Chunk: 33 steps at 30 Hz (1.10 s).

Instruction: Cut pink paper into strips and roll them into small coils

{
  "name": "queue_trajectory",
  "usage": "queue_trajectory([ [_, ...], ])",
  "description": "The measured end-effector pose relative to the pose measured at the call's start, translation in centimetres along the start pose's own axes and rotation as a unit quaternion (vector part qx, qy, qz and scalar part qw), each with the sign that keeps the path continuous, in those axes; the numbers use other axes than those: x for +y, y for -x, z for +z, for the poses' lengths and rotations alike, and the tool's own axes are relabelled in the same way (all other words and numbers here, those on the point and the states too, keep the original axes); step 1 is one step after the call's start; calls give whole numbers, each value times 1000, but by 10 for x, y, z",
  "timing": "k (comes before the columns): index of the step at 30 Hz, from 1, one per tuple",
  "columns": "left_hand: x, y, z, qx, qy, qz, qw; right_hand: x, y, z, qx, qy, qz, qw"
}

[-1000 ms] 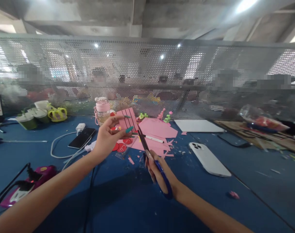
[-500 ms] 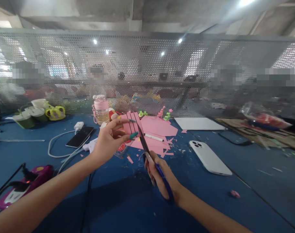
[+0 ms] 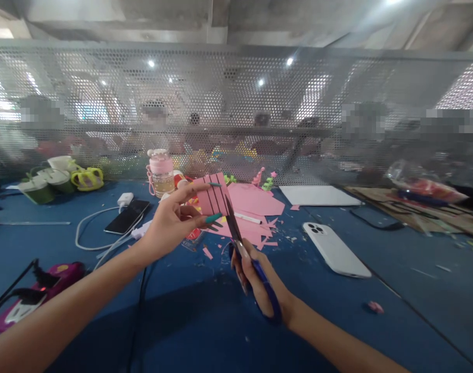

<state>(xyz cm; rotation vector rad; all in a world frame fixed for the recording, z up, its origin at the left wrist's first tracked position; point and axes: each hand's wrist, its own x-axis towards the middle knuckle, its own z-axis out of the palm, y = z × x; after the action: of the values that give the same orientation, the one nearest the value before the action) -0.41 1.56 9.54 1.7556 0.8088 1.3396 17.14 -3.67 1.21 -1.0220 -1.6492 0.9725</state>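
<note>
Between thumb and fingers, my left hand (image 3: 174, 220) pinches a small pink piece of paper (image 3: 205, 199) marked with several dark lines. My right hand (image 3: 261, 277) is wrapped round the blue handles of a pair of scissors (image 3: 236, 235). The blades point up and away, with their tips at the right edge of the lined paper. Behind them lie larger pink paper sheets (image 3: 255, 199) on the blue table, with a white pen (image 3: 247, 218) on top. Pink offcuts (image 3: 208, 253) are scattered around.
A pink-lidded bottle (image 3: 161, 173) stands at the back. Left are a black phone (image 3: 127, 216), a white cable and a purple power strip (image 3: 53, 282). Right are a white phone (image 3: 335, 250), a white sheet (image 3: 317, 196) and cardboard (image 3: 399, 204). A perforated metal panel (image 3: 236, 93) closes the far side.
The lined paper has turned a little in my left hand and shifted slightly. The scissor blades now sit at its right edge rather than overlapping its face. Both hands keep their hold.
</note>
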Motion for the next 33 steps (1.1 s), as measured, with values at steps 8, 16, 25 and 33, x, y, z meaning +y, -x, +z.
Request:
queue_trajectory([
  [8,-1,1,-1,-14,5,0,1000,-1,0,0,0,18,-14,1000],
  [16,-2,1,-2,-35,-20,3,999,-1,0,0,6,28,-31,999],
  [25,0,0,0,-35,-5,9,999,2,0,0,1,21,-26,999],
  [33,-2,1,1,-39,7,0,999,2,1,0,0,6,-26,1000],
])
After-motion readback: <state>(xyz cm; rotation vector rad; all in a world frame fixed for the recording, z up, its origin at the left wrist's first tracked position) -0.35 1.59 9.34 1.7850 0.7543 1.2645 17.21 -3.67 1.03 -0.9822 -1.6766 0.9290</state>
